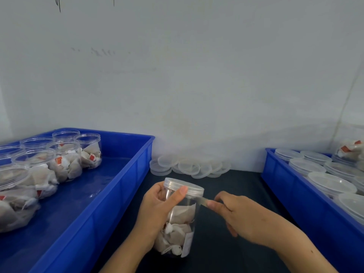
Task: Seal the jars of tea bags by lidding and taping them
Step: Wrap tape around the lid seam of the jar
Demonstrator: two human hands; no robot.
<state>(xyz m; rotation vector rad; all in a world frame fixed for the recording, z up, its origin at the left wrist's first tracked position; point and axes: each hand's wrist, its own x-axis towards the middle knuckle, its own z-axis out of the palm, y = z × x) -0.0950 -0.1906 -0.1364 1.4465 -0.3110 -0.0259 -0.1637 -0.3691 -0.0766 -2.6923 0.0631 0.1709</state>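
A clear plastic jar with tea bags inside stands tilted at the middle of the dark table, its clear lid on top. My left hand grips the jar from the left, thumb lying just under the lid. My right hand pinches a strip of clear tape that runs from the jar's neck out to the right.
A blue tray on the left holds several open jars of tea bags. A blue tray on the right holds several lidded jars. Loose clear lids lie in a heap against the white wall.
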